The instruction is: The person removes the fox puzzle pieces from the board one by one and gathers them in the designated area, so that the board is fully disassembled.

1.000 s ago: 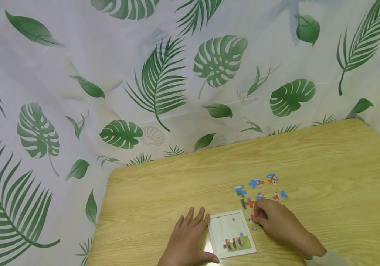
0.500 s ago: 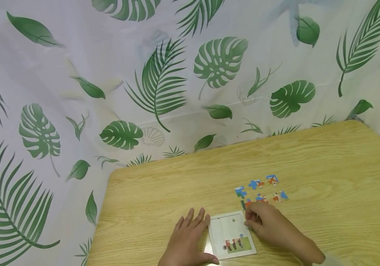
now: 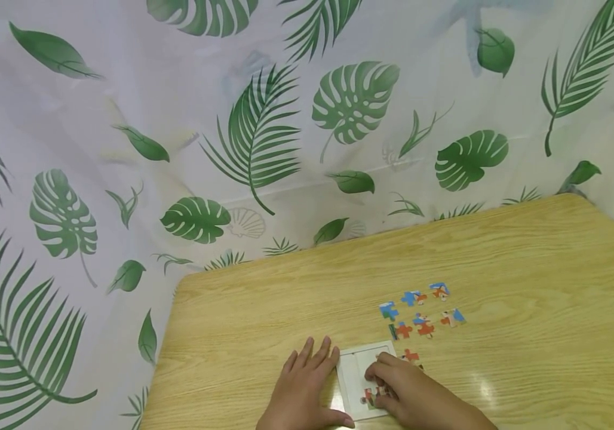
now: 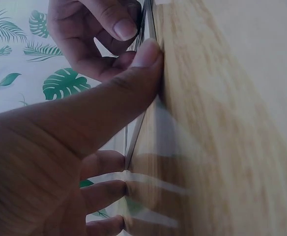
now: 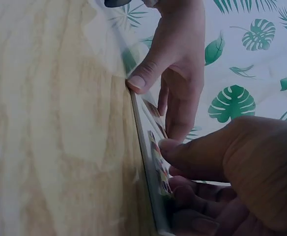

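My left hand (image 3: 304,388) lies spread beside a white puzzle tray (image 3: 346,382), fingers straight. Its thumb touches the tray's near edge and the index fingertip meets the left side. Over the tray, my right hand (image 3: 404,385) has its fingers bent in a pinch above the fitted pieces. It appears to hold a puzzle piece, which the fingers hide. A few joined puzzle pieces (image 3: 368,396) with red figures show in the tray's lower part, partly covered by that hand. The right wrist view shows the right thumb and fingers close to the tray (image 5: 142,130) surface.
Loose puzzle pieces in blue and red (image 3: 424,325) lie in rough rows beyond the tray, to the right. A red piece (image 3: 410,355) sits by the tray's right edge. The wooden table (image 3: 264,304) ends at a leaf-printed cloth (image 3: 285,131) behind.
My right hand has moved left and nearer, from the loose pieces beside the tray to above the tray's lower part. The left hand stays in place.
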